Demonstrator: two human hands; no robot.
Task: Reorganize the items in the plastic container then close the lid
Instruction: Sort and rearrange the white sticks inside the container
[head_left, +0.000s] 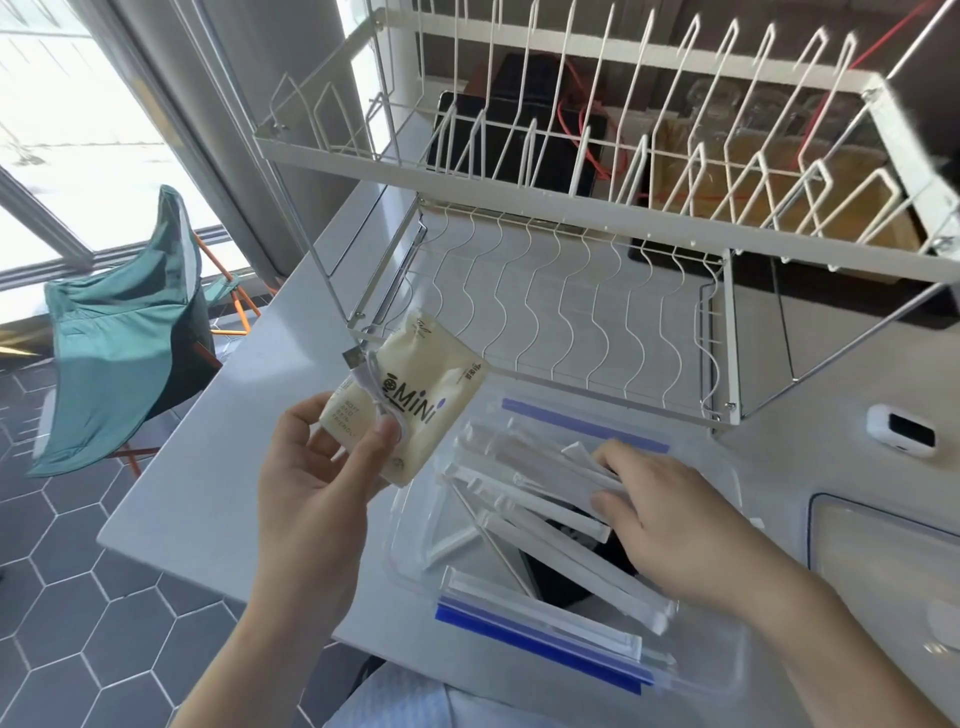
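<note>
A clear plastic container (410, 540) with blue side strips sits on the white table in front of me. Several long white wrapped sticks (540, 525) lie jumbled inside it over something dark. My left hand (317, 483) holds a cream tissue pack marked MINI (415, 395) together with a coiled white USB cable (371, 379), raised just left of the container. My right hand (670, 519) reaches into the container with its fingers curled around some of the white sticks. The clear lid (883, 561) lies flat on the table to the right.
A white two-tier wire dish rack (571, 291) stands directly behind the container. A small white device (901, 429) rests at the right. The table edge runs along the left, with a teal folding chair (124, 332) on the tiled floor beyond it.
</note>
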